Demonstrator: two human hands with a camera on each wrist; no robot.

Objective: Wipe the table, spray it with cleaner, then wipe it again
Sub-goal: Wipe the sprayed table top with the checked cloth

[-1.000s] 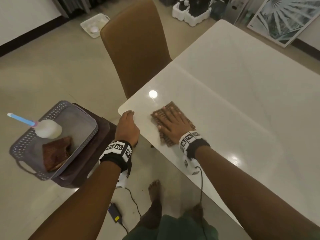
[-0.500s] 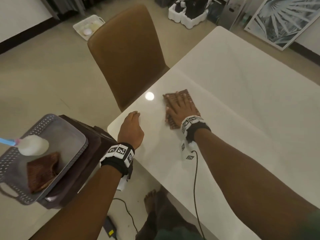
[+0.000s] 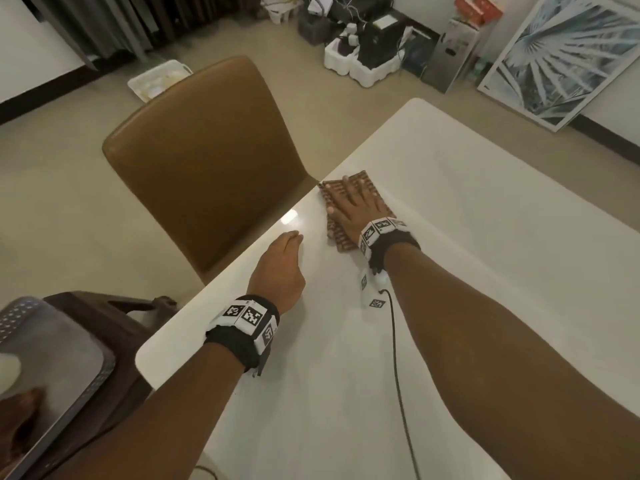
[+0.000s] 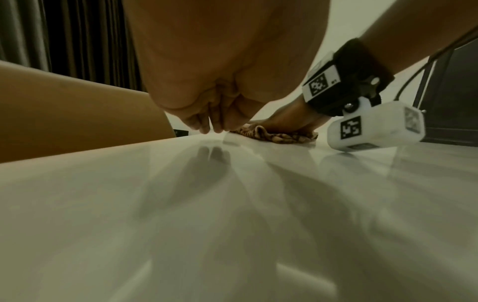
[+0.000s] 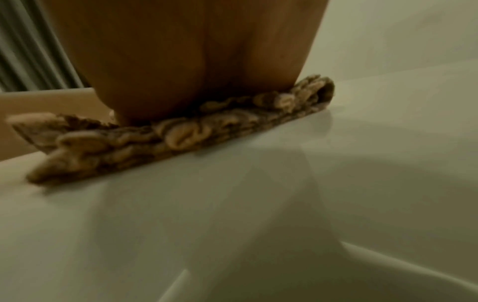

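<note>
A brown patterned cloth (image 3: 337, 233) (image 5: 181, 134) (image 4: 274, 137) lies flat on the white table (image 3: 450, 306) at its left edge, next to the chair. My right hand (image 3: 353, 206) presses it down with straight, spread fingers. My left hand (image 3: 280, 268) rests on the table close behind it and holds nothing; its loosely bent fingertips (image 4: 207, 124) touch the surface. The white body of the spray bottle (image 3: 6, 375) shows at the picture's left edge, lying in a grey tray (image 3: 69, 341), with its nozzle cut off from view.
A brown chair (image 3: 207, 161) stands tight against the table's left edge beside the cloth. The tray sits on a dark stool (image 3: 114, 313) at the near left and also holds a second brown cloth (image 3: 24, 420). Boxes and a framed picture (image 3: 561, 57) stand on the floor beyond.
My right hand has slid the cloth away from me along the table's left edge, up beside the chair. My left hand has moved forward from the near corner onto the tabletop.
</note>
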